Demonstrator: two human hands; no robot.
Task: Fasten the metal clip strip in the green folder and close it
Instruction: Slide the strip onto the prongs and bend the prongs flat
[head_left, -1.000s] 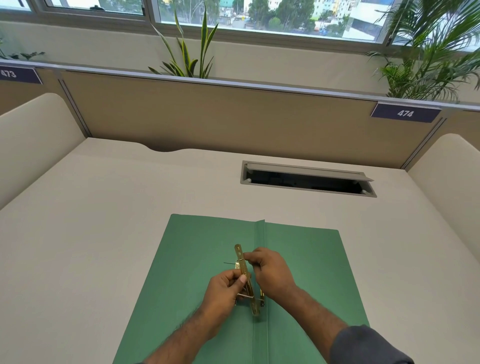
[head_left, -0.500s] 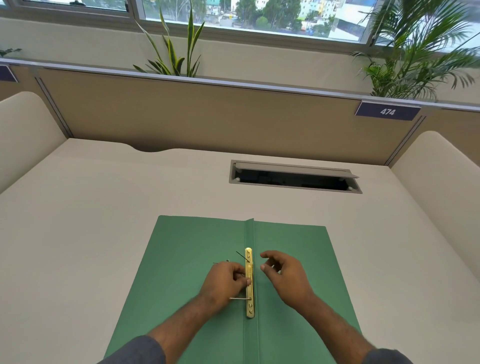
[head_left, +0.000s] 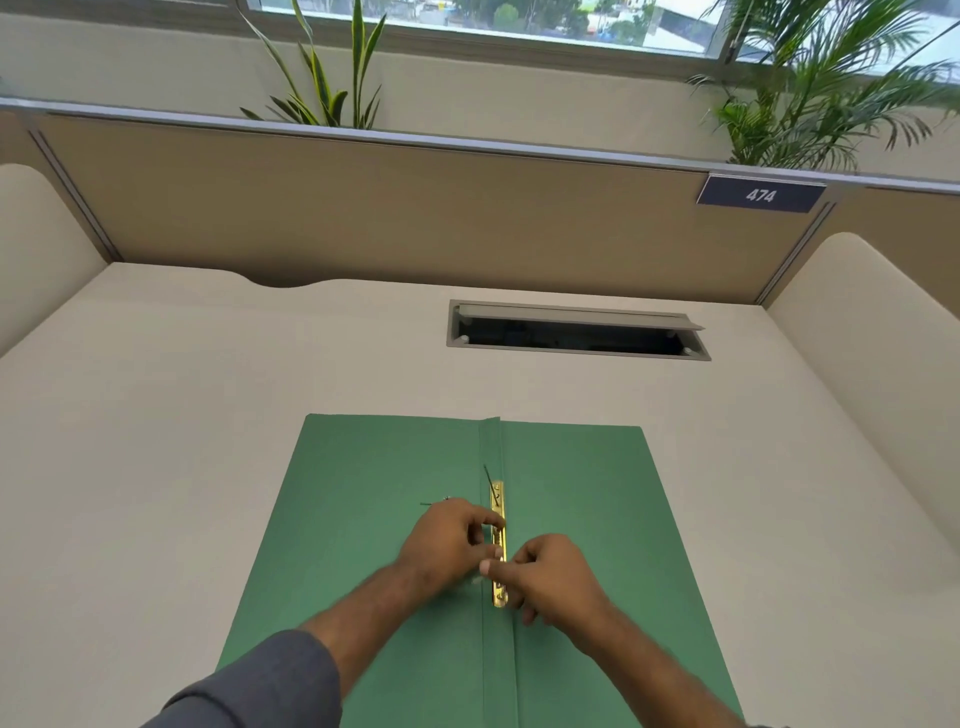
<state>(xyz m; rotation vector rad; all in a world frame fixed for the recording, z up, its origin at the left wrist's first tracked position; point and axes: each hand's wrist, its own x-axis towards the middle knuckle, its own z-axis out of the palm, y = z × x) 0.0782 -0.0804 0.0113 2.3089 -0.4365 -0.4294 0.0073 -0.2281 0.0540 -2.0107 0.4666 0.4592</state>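
both the left hand (head_left: 449, 543) and right hand (head_left: 550, 577) pinch at the metal clip strip (head_left: 498, 540) lying between them along the green folder (head_left: 363, 545) spine, and a loose prong could spring up if either grip slips.

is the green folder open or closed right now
Open. The green folder lies spread flat on the desk, both covers showing, with the metal clip strip exposed along its centre fold.

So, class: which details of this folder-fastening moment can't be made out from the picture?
Head view only:
- Middle of the metal clip strip: covered by the left hand and right hand.
- Green folder near edge: cut off by the frame.
- Right hand fingertips: motion-blurred, grip unclear.
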